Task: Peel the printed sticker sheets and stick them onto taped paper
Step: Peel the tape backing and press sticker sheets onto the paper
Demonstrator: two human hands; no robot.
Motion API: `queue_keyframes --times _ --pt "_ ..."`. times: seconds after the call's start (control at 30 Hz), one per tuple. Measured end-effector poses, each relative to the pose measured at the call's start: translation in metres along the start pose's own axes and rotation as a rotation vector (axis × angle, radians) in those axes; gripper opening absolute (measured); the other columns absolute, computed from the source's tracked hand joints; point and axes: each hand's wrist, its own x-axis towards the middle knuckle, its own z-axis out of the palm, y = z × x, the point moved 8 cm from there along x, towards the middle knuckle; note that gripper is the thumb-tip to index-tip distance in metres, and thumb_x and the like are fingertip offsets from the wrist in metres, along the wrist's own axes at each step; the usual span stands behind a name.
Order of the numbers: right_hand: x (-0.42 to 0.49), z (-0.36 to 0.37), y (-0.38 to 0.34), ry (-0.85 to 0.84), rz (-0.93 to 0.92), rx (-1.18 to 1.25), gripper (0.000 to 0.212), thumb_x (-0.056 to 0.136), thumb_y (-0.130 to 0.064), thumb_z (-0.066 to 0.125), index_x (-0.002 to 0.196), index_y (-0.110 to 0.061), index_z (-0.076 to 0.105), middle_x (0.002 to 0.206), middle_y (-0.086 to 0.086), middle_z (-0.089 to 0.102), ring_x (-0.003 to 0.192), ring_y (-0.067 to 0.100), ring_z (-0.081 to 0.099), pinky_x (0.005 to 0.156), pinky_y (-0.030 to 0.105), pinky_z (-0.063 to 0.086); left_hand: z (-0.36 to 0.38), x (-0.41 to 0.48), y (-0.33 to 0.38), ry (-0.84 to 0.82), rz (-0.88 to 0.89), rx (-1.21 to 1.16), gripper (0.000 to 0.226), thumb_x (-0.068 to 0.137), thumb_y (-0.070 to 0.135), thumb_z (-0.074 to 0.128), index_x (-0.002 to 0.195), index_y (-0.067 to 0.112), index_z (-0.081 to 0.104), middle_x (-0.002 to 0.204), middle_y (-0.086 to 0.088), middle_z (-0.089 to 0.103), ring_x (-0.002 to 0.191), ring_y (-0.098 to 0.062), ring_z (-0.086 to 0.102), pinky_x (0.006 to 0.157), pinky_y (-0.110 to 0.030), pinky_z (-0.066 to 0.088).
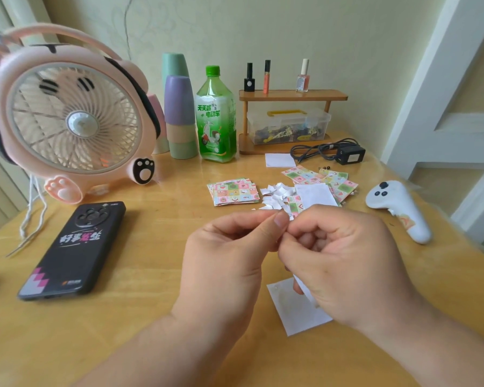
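head view: my landmark is the pile of white scraps point(274, 195) in the middle of the tabletop point(151, 275). nearer to me than that pile, both hands meet above the wood. the left hand point(229, 247) and the right hand point(341, 261) each have curled fingers and together pinch one small sticker piece point(280, 241). only a thin white edge of it shows, so i cannot tell whether its backing is off. nearer still than the pile, partly under the right hand, the white paper point(296, 311) lies flat, with no print on it that i can see. just left of the pile sits a neat stack of printed sticker sheets point(234, 192). just right of it more printed sheets point(336, 182) lie spread, with a blank white sheet point(316, 195) on top. i judge the job partly done: the scraps suggest several peels are finished, but the stack is untouched and this piece is not yet stuck down.
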Motion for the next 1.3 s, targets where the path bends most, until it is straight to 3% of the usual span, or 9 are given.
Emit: queue_keyframes --times 0.1,0.4,0.5,0.63,0.7,0.77,0.97,1.2,1.3 --pt "-0.001 0.000 -0.010 0.020 -0.172 -0.187 0.022 0.080 -0.008 0.068 0.060 -0.012 0.061 0.049 0.009 0.047 0.042 0.027 0.046 0.038 0.037 0.042 -0.002 0.002 -0.002 0.024 -0.030 0.022 0.019 0.062 0.011 0.092 0.076 0.005 0.080 0.082 -0.023 0.075 0.076 -0.032 0.069 0.075 -0.035 0.055" --pt "-0.027 0.032 -0.054 -0.091 -0.571 -0.591 0.018 0.078 -0.010 0.062 0.060 -0.012 0.058 0.052 -0.001 0.044 0.049 0.017 0.041 0.045 0.036 0.039 -0.020 0.006 -0.027 0.188 -0.359 -0.012 0.008 0.081 0.006 0.081 0.073 0.007 0.080 0.077 -0.016 0.069 0.072 -0.025 0.056 0.060 -0.031 0.051" --pt "-0.007 0.001 -0.044 -0.034 -0.408 -0.586 0.012 0.083 -0.021 0.065 0.071 -0.022 0.066 0.055 -0.004 0.052 0.054 0.016 0.050 0.050 0.032 0.043 -0.024 0.016 -0.026 0.187 -0.326 -0.111 0.002 0.082 0.004 0.077 0.081 0.003 0.078 0.079 -0.013 0.072 0.062 -0.015 0.061 0.067 -0.029 0.057" --pt "0.030 -0.053 0.010 0.015 0.027 -0.713 0.008 0.086 -0.031 0.071 0.093 -0.030 0.067 0.063 -0.004 0.064 0.057 0.014 0.059 0.057 0.032 0.051 -0.024 0.017 -0.025 0.100 -0.303 -0.033 0.007 0.072 0.014 0.081 0.078 0.010 0.079 0.079 -0.003 0.070 0.061 -0.007 0.060 0.063 -0.022 0.052" --pt "0.040 -0.063 0.037 -0.083 0.158 -0.885 0.056 0.087 -0.031 0.072 0.135 -0.041 0.046 0.060 -0.004 0.066 0.058 0.016 0.063 0.058 0.034 0.054 -0.021 0.016 -0.025 0.048 -0.290 0.005 0.016 0.065 0.018 0.082 0.079 0.010 0.079 0.077 -0.003 0.071 0.064 -0.008 0.061 0.065 -0.023 0.052" --pt "0.040 -0.062 0.060 -0.209 0.277 -1.029 0.091 0.086 -0.033 0.072 0.149 -0.048 0.009 0.064 -0.006 0.067 0.061 0.016 0.066 0.061 0.038 0.058 -0.018 0.015 -0.026 0.007 -0.294 0.029 0.022 0.063 0.017 0.082 0.082 0.006 0.078 0.076 -0.004 0.071 0.064 -0.010 0.062 0.067 -0.024 0.052" --pt "0.040 -0.062 0.076 -0.290 0.358 -1.088 0.036 0.085 -0.045 0.072 0.119 -0.042 0.058 0.082 -0.018 0.064 0.087 0.011 0.063 0.080 0.036 0.054 -0.009 0.010 -0.031 -0.112 -0.307 0.091 0.014 0.060 0.014 0.083 0.073 0.012 0.081 0.078 -0.005 0.074 0.073 -0.014 0.069 0.074 -0.025 0.055" --pt "0.035 -0.064 0.058 -0.207 0.321 -1.113 0.029 0.084 -0.054 0.068 0.107 -0.037 0.064 0.085 -0.015 0.065 0.079 0.008 0.060 0.064 0.028 0.047 -0.007 0.008 -0.034 -0.175 -0.317 0.118 0.021 0.062 -0.004 0.086 0.074 0.012 0.081 0.081 -0.009 0.075 0.077 -0.020 0.068 0.075 -0.026 0.055" --pt "0.032 -0.056 0.032 -0.077 0.186 -0.880 0.017 0.085 -0.048 0.070 0.090 -0.031 0.068 0.065 -0.010 0.063 0.066 0.009 0.059 0.064 0.034 0.051 -0.005 0.006 -0.038 -0.207 -0.326 0.130 0.028 0.063 -0.007 0.077 0.081 0.014 0.083 0.084 -0.007 0.076 0.078 -0.017 0.068 0.079 -0.025 0.055"
